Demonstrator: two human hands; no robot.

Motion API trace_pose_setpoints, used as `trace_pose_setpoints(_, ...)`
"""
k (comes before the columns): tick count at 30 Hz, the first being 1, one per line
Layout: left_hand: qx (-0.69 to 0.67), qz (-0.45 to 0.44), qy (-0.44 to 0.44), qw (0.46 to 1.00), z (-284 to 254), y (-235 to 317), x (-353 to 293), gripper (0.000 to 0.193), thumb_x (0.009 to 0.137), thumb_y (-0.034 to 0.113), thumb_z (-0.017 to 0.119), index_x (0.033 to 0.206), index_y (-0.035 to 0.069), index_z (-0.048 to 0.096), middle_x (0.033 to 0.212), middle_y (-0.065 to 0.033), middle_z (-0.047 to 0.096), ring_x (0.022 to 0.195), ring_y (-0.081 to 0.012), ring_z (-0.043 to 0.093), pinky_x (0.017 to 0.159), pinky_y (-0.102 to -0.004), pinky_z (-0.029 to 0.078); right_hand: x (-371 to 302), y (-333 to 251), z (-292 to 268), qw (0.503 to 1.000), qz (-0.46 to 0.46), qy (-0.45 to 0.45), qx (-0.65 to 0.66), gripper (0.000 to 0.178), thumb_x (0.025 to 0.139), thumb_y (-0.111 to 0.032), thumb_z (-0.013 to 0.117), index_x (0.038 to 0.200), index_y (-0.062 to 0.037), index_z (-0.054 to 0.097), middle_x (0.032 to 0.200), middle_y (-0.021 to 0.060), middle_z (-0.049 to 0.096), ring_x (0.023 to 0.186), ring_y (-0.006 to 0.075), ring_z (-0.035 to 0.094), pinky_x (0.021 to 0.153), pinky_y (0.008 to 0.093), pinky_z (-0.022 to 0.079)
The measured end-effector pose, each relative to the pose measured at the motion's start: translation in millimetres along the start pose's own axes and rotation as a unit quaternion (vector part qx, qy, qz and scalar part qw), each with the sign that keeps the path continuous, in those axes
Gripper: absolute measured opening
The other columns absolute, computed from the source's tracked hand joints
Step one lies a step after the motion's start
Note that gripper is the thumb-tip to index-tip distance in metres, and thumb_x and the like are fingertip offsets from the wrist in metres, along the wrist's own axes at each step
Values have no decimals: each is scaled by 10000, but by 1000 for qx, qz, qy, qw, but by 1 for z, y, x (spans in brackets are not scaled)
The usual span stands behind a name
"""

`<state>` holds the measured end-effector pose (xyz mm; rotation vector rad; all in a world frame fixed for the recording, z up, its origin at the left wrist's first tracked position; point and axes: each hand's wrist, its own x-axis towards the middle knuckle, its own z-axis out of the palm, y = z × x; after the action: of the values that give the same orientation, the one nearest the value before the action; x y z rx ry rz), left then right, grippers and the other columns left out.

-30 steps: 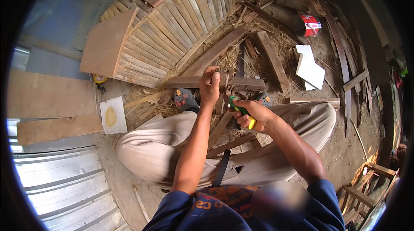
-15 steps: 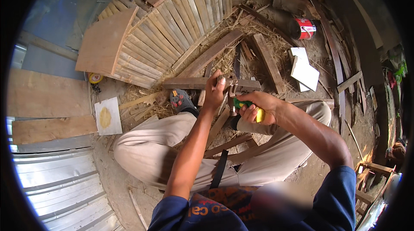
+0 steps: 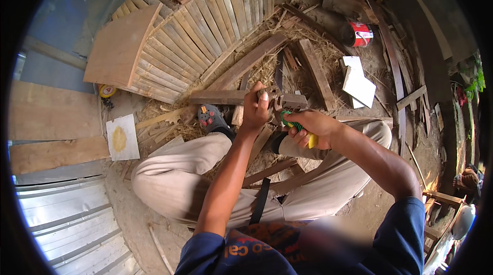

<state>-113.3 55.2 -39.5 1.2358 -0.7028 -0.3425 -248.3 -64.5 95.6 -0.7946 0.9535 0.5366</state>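
My right hand (image 3: 317, 127) is wrapped around the green and yellow handle of a claw hammer (image 3: 311, 140). Its metal head is partly hidden, lying close to my left fingers. My left hand (image 3: 255, 110) is closed, thumb up, at a dark wooden bar (image 3: 218, 97) that runs crosswise in front of me. A small brownish thing shows at its fingertips, too small to name. The bar passes behind my left hand and comes out at the right beside the hammer head. Below the bar is my shoe (image 3: 212, 117), between my bent legs.
A slatted wooden structure (image 3: 205, 28) with a plywood board (image 3: 123, 44) stands at the far left. Dark planks (image 3: 316, 72) and straw lie beyond the bar. White board pieces (image 3: 359, 87) and a red can (image 3: 360, 34) are at the right. A yellow tape measure (image 3: 107, 91) lies left.
The hammer has turned slightly in my right hand, its head now less exposed below the handle. My left hand stays at the bar. The whole view has shifted a little.
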Motion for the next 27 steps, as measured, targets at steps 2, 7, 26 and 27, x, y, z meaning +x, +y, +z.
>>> trace_pose_setpoints(2,38,25,-15,999,-6,-7,1,358,984,347,482,969,-7,533,751,-12,521,706,-103,467,648,-283,393,3,9,5,997,-47,26,-62,293,1025,-299,604,988,-16,540,741,0,496,498,50,389,393,226,299)
trace_pose_setpoints(7,-46,-35,29,998,-29,-26,14,438,999,377,416,1131,-6,583,951,-119,689,910,-185,652,853,-345,510,23,18,17,949,-244,44,-192,256,1026,-266,602,964,-30,524,678,16,506,481,83,431,405,265,329)
trace_pose_setpoints(26,7,-87,39,995,-46,-29,20,473,944,323,384,1118,-30,645,1029,-145,714,940,-223,682,872,-362,525,40,-14,13,977,46,-167,128,241,1041,-220,510,1025,20,517,782,18,483,471,19,398,399,185,356)
trace_pose_setpoints(27,16,-107,57,992,-45,-29,20,468,943,309,383,1126,-30,649,1034,-140,715,952,-218,679,881,-357,520,34,-18,12,978,7,-173,117,264,1038,-212,516,1012,50,515,784,13,485,472,9,394,389,171,334)
